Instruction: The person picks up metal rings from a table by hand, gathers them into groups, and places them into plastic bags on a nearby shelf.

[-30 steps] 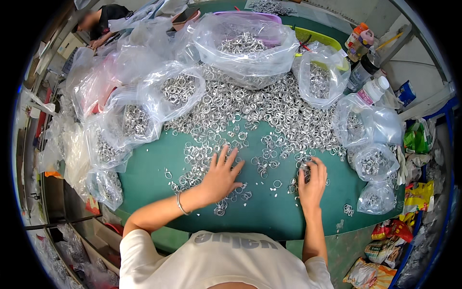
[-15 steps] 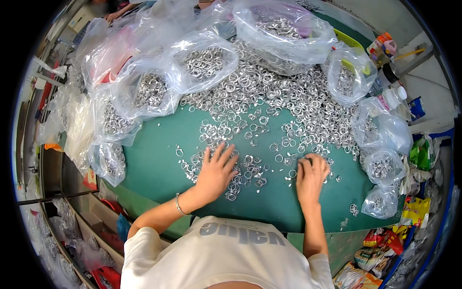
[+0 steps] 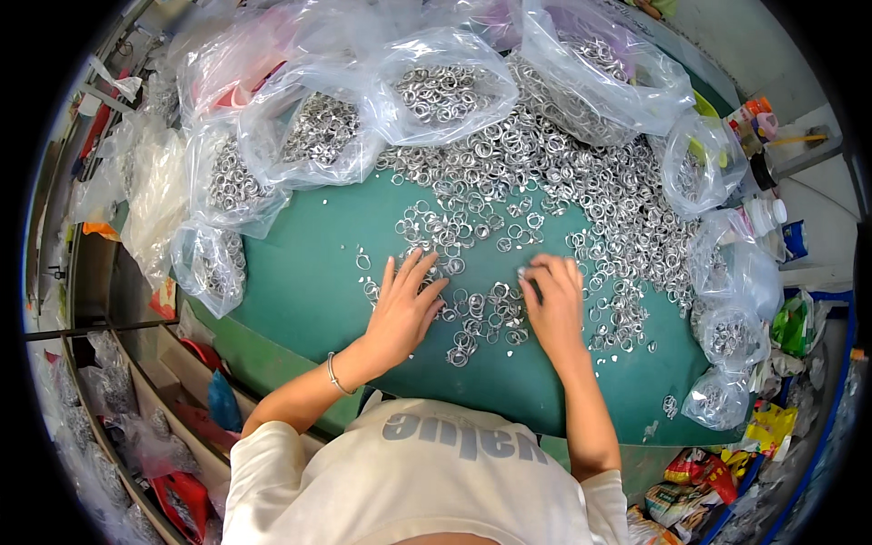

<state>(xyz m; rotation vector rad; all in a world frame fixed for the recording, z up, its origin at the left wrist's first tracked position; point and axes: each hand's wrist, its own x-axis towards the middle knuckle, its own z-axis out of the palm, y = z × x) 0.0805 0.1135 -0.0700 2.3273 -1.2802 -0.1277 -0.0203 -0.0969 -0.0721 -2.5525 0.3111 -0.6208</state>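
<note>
My left hand (image 3: 404,298) lies over a small cluster of silver rings, its fingers stretched out and apart; a bracelet is on that wrist. My right hand (image 3: 554,304) is at the right side of a second cluster of rings (image 3: 486,313), thumb and fingers curled toward each other. A tiny bright piece shows at its fingertips, too small to name. Beyond both hands a large heap of silver rings (image 3: 627,186) spreads over the green tabletop (image 3: 318,245). Another loose group of rings (image 3: 622,318) lies to the right of my right hand.
Clear plastic bags of rings edge the table: one at the back (image 3: 445,91), a large one (image 3: 599,82), and smaller ones at the left (image 3: 211,263) and right (image 3: 718,400). Bottles (image 3: 763,216) stand at the right rim. Compartments with bagged parts (image 3: 109,372) are at lower left.
My right hand has moved left and away from me, from the right-hand rings to the middle cluster. My left hand stays over its rings. The view has shifted slightly.
</note>
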